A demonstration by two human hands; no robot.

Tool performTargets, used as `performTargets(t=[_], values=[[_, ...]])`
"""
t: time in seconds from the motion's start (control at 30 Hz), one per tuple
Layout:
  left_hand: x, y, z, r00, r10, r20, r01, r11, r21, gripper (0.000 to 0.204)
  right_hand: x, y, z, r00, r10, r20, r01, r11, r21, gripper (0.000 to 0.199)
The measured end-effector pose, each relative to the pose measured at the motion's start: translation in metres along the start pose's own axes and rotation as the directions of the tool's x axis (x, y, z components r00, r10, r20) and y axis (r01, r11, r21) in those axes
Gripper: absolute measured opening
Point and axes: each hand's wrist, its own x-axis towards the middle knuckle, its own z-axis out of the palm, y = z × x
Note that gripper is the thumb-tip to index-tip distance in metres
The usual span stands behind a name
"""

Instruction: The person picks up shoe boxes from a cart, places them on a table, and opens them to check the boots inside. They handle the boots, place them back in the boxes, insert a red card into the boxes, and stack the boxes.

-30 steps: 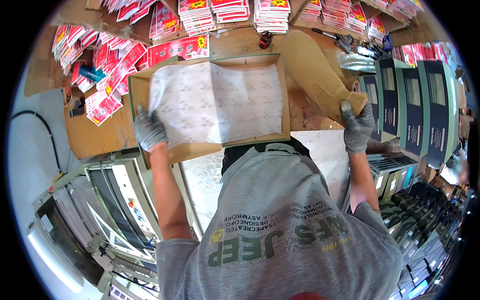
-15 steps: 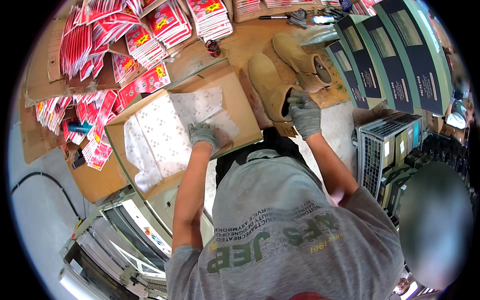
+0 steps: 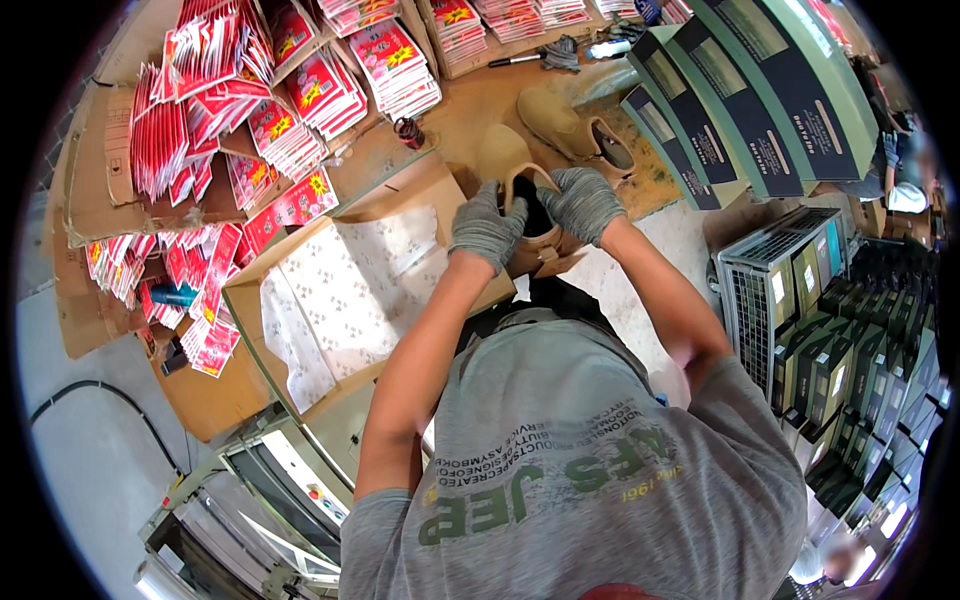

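A tan ankle boot (image 3: 503, 150) stands at the near edge of the work table with its opening toward me. My left hand (image 3: 487, 230), in a grey knit glove, grips the left side of its collar. My right hand (image 3: 586, 207), gloved the same way, holds the right side, so the collar is spread and the dark inside shows. The fingertips inside the opening are partly hidden. Beyond and to the right lies a second tan boot (image 3: 552, 122) on its own. Left of my hands, an open shoebox (image 3: 462, 200) contains printed white tissue paper (image 3: 345, 290).
Stacks of red and white packets (image 3: 395, 70) fill cardboard boxes at the far left. Dark green shoeboxes (image 3: 735, 130) are piled on the right, above a wire cage (image 3: 745, 300) on the floor side. A small dark red roll (image 3: 408, 132) and a black marker (image 3: 514, 61) lie on the table.
My left hand has left the tissue paper and moved right to the boot's collar. My right hand stays at the same boot, whose opening is now pulled wider and turned toward me.
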Motion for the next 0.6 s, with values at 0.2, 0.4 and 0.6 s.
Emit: performTargets(t=[0.2, 0.4, 0.6], values=[[0.015, 0.032, -0.073, 0.954, 0.245, -0.171, -0.250, 0.968, -0.005, 0.029, -0.005, -0.042, -0.080, 0.985, -0.172, 0.024, 0.172, 0.985, 0.014, 0.034], [0.014, 0.057, -0.141, 0.964, 0.231, -0.133, -0.266, 0.863, -0.430, 0.045, 0.005, -0.098, -0.135, 0.976, -0.146, -0.159, 0.136, 0.988, -0.072, 0.036], [0.021, 0.030, -0.153, 0.974, 0.058, -0.219, -0.226, 0.313, -0.922, 0.070, 0.001, -0.149, -0.164, 0.789, -0.453, -0.416, 0.335, 0.884, -0.326, 0.035]])
